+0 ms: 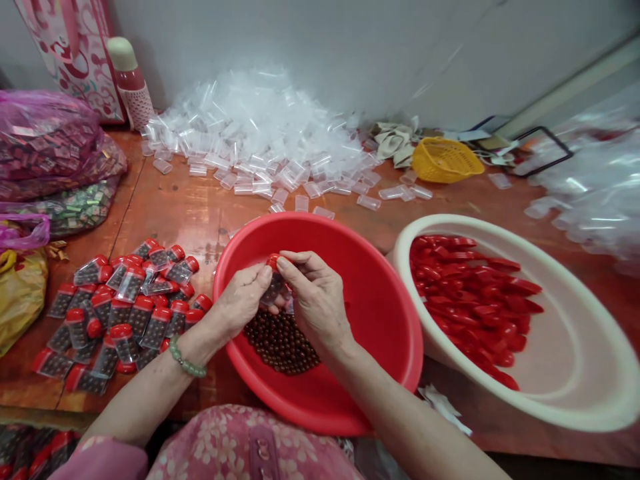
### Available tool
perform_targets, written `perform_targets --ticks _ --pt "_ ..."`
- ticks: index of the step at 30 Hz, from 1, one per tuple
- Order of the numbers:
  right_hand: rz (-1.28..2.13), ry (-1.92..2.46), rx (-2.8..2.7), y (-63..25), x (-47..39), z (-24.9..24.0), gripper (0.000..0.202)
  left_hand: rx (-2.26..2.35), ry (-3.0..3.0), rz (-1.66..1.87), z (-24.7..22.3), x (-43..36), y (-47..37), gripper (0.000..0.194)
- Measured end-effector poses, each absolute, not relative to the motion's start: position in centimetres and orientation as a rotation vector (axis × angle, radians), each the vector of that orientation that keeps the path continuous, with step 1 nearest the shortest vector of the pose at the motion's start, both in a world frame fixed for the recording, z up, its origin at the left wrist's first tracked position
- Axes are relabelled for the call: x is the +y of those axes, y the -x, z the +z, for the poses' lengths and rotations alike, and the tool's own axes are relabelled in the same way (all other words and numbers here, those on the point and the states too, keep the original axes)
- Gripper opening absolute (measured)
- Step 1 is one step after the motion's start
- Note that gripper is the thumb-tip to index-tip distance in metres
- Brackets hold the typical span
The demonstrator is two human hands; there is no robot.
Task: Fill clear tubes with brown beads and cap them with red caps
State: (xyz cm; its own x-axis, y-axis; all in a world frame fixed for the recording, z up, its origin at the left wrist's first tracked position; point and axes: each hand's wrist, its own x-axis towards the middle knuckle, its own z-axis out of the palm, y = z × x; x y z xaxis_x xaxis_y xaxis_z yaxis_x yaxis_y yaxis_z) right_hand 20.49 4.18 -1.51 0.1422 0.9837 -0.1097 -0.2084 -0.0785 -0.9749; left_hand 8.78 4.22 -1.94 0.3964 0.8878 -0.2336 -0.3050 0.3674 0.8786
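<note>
Over the red basin [380, 313], my left hand [245, 293] grips a clear plastic tube [274, 291] with dark balls in it. My right hand [320, 300] has its thumb and fingers pinched on the red cap [273, 261] at the tube's top. Beneath both hands, dark brown balls [283, 343] lie heaped in the basin. Left of the basin rests a pile of filled, red-capped tubes [133, 287]. To the right, a tilted white basin [565, 313] contains many red plastic pieces [475, 293].
A large heap of clear tubes [260, 127] lies along the wall. Behind the white basin sits a yellow basket [445, 160]. Filled plastic bags [50, 147], a thermos [131, 83] and a pink patterned bag [83, 60] stand at left. More clear plastic [600, 187] is piled at right.
</note>
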Motion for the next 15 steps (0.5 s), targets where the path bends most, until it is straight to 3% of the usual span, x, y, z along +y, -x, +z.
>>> perform_targets --ticks 4,15 --pt "1.289 1.179 -0.889 -20.4 4.2 -1.4 0.027 0.813 -0.86 0.887 -1.7 4.1 -8.7 0.045" --pt "0.855 1.264 -1.455 -21.9 4.4 -1.9 0.018 0.748 -0.718 0.91 -1.8 4.3 -8.6 0.042"
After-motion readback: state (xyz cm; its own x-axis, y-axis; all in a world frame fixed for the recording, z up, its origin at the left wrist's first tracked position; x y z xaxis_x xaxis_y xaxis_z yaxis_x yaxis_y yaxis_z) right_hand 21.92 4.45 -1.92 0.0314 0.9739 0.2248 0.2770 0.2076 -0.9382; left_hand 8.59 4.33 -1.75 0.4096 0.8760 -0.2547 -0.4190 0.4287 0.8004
